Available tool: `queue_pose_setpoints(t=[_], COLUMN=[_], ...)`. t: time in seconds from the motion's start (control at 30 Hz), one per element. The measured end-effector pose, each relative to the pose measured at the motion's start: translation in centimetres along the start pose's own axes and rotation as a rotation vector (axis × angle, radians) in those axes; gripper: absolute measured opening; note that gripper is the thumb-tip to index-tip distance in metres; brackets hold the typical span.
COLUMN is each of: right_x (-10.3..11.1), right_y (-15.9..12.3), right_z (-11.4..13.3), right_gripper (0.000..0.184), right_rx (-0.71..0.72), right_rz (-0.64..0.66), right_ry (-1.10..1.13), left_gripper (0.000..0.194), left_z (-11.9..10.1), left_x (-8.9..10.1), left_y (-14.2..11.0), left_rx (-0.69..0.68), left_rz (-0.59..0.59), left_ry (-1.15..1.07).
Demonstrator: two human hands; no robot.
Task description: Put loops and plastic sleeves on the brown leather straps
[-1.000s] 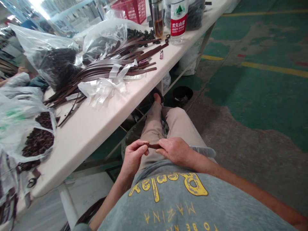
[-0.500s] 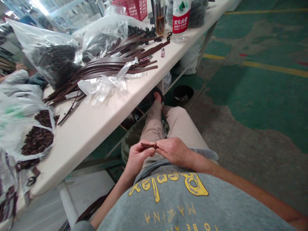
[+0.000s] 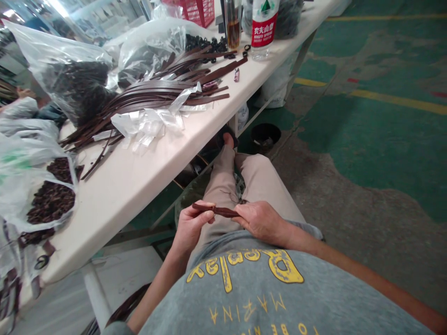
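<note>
A dark brown leather-like strap (image 3: 225, 212) stretches between my two hands above my lap. My left hand (image 3: 195, 222) pinches it between thumb and fingers, and one end pokes out past the fingertips to the left. A small raised band, perhaps a loop, sits on the strap beside the left thumb. On the other side, my right hand (image 3: 260, 222) grips the strap, its end hidden in the closed fingers. More brown straps (image 3: 150, 95) lie bunched on the white table (image 3: 139, 179), up and to the left of my hands.
An open plastic bag (image 3: 16, 195) holds small brown pieces. Scissors (image 3: 42, 262) rest near the table's corner. Crumpled clear plastic (image 3: 150, 128), a water bottle (image 3: 264, 30), a jar of brown liquid (image 3: 233, 28) and a red basket (image 3: 200, 11) occupy the table. A black bin (image 3: 266, 135) stands on the floor.
My hands have moved apart, the left one to the left and the right one slightly right. A longer stretch of strap now shows between them.
</note>
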State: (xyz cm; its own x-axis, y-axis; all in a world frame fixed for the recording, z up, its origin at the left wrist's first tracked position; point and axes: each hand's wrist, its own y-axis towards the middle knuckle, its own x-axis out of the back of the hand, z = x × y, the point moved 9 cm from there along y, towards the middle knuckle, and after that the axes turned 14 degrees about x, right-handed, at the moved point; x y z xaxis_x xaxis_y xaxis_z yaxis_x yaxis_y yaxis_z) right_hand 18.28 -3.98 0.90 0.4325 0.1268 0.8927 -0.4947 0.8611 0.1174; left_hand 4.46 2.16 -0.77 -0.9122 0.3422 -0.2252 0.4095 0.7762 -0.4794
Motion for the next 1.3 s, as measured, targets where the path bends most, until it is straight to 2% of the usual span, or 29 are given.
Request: queue_pose_setpoints(t=[0.13, 0.3, 0.43, 0.57, 0.7, 0.83, 0.9, 0.97, 1.07, 1.17, 1.23, 1.3], right_x=[0.3, 0.8, 1.0, 0.2, -0.2, 1.1, 2.1, 2.4, 1.7, 1.1, 0.9, 0.7], right_y=[0.9, 1.5, 0.6, -0.1, 0.6, 0.9, 0.0, -1.3, -3.0, -3.0, -2.5, -2.1], right_z=[0.8, 0.9, 0.1, -0.8, -0.3, -0.2, -1.2, -2.8, -4.4, -4.2, -3.7, -3.3], right_gripper=[0.029, 0.029, 0.027, 0.026, 0.03, 0.033, 0.033, 0.037, 0.019, 0.021, 0.021, 0.022], right_rx=[0.046, 0.012, -0.032, -0.086, -0.078, -0.057, -0.085, -0.152, -0.238, -0.232, -0.216, -0.205], right_rz=[-0.023, -0.006, 0.007, 0.061, 0.043, -0.004, -0.017, 0.025, 0.111, 0.082, 0.046, 0.028], right_ry=[0.01, 0.049, 0.117, 0.068, 0.048, 0.15, 0.229, 0.295, 0.413, 0.535, 0.522, 0.481], left_gripper=[0.023, 0.021, 0.021, 0.024, 0.025, 0.022, 0.025, 0.029, 0.033, 0.038, 0.034, 0.028], left_z=[1.4, 1.9, 1.8, 1.9, 2.0, 2.1, 2.2, 2.0, 1.3, 1.4, 1.8, 1.8], left_x=[-1.1, -2.0, -0.8, 0.2, -1.0, -2.1, -1.3, 0.1, 1.4, 0.3, -0.7, -1.0], left_y=[-0.1, 0.1, 0.5, 0.8, 0.7, 0.7, 1.0, 1.5, 1.8, 1.9, 1.7, 1.6], left_rx=[0.031, 0.04, 0.04, 0.031, 0.041, 0.073, 0.098, 0.091, 0.039, 0.069, 0.091, 0.081], left_rz=[0.037, 0.072, 0.017, -0.016, 0.022, 0.082, 0.057, 0.007, -0.047, -0.006, 0.012, -0.025], left_ry=[0.024, -0.001, -0.02, -0.037, -0.007, -0.015, -0.067, -0.132, -0.163, -0.135, -0.137, -0.186])
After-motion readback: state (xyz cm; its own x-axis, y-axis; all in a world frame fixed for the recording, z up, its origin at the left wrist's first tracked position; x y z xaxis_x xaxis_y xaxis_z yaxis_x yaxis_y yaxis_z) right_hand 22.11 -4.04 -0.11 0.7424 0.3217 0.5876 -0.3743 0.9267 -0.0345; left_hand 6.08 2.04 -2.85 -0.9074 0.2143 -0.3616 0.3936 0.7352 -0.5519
